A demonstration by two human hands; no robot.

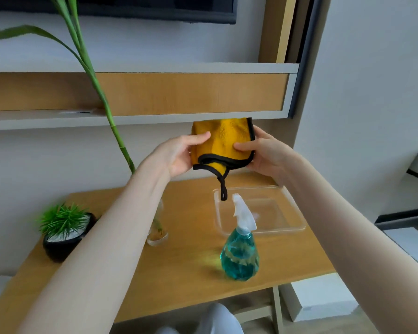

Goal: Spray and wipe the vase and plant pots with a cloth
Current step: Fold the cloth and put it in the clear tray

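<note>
Both hands hold the yellow microfibre cloth (223, 143) up in the air above the table (179, 273), well clear of everything on it. The left hand (179, 155) pinches the cloth's left edge, thumb on the near face and fingers curled behind; the right hand (263, 153) grips the right edge the same way, thumb pressing the front. The cloth is folded over, its black-bound edges bunched along the bottom and a hanging loop dangling down.

The step in hand looks like folding the cloth into a pad before any spraying. To do it well, square the bound edges together so a flat, soft face points outward, and tuck the loop inside so it cannot drag across the glass.

Taking the spray bottle (240, 251) as landmark: it stands upright below the cloth, filled with blue-green liquid. The clear acrylic tray (292, 213) lies just behind it. The glass vase (157, 235), holding a tall bamboo stalk (101, 97), stands to its left, partly hidden by the left forearm. The black plant pot (60, 247) with spiky green leaves sits farther left, near the table's edge.

Once the pad is set, one hand should keep it while the other takes the bottle; the tall stalk makes the vase likely to tip, so steady it when wiping.
</note>
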